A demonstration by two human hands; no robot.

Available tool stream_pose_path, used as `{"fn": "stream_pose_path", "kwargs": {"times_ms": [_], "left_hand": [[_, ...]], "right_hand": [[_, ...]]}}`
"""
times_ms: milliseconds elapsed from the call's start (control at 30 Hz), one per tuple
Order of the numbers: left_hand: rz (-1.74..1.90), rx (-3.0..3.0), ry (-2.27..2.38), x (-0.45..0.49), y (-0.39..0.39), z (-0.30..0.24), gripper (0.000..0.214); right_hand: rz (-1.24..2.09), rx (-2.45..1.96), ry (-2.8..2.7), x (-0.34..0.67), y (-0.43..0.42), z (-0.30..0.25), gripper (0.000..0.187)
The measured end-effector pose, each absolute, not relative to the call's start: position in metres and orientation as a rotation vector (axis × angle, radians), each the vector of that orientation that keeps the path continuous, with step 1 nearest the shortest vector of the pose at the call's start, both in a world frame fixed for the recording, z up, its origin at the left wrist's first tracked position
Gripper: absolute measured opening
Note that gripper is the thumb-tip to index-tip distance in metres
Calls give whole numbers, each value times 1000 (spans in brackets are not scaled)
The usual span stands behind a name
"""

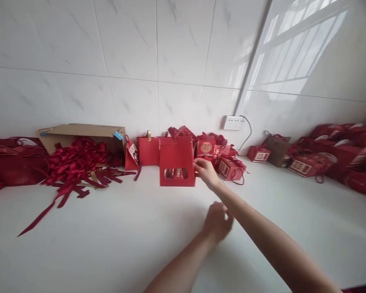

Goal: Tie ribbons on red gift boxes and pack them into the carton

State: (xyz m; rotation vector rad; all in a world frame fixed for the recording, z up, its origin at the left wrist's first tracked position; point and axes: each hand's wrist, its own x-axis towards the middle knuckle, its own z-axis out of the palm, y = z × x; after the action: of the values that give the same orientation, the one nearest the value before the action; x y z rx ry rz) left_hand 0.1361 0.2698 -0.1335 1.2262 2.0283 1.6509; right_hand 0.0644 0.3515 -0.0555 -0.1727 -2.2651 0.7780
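A red gift box [177, 163] with a cut-out window stands upright on the white counter [116, 240] near the back wall. My right hand [205, 171] reaches far forward and grips the box's right side with its fingers. My left hand [218, 221] hovers lower over the counter, nearer to me, fingers curled loosely with nothing visible in them. More small red boxes [230, 167] lie just right of the held box.
A heap of red ribbons [76, 162] spills from a cardboard carton [79, 136] at the back left. Red bags line the left edge and the right corner [338, 156]. A wall socket with a cable [233, 122] sits behind the boxes.
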Motion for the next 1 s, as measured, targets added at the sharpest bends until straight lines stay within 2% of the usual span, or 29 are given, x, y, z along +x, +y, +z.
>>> {"fn": "stream_pose_path", "kwargs": {"times_ms": [133,267,367,533,667,800,933,1000], "left_hand": [[1871,904,2040,126,267,-132,23],[2073,738,2049,117,263,-125,25],[2220,789,1934,107,264,-114,46],[2296,745,1904,77,256,-96,32],[2177,988,1859,61,237,-87,22],[2070,1223,1924,71,234,-93,17],[2115,1461,2260,97,247,-105,25],[2068,1675,2366,109,252,-109,35]], "right_hand": [[713,-296,-2007,148,388,-75,27],[552,-254,-1936,182,383,-112,15],[485,-153,-2005,187,361,-130,10],[426,132,-2142,189,344,-103,9],[475,93,-1925,174,357,-68,6],[646,-12,-1859,155,363,-70,17],[591,-175,-1775,158,354,-91,38],[722,-72,-1895,164,351,-95,51]]}}
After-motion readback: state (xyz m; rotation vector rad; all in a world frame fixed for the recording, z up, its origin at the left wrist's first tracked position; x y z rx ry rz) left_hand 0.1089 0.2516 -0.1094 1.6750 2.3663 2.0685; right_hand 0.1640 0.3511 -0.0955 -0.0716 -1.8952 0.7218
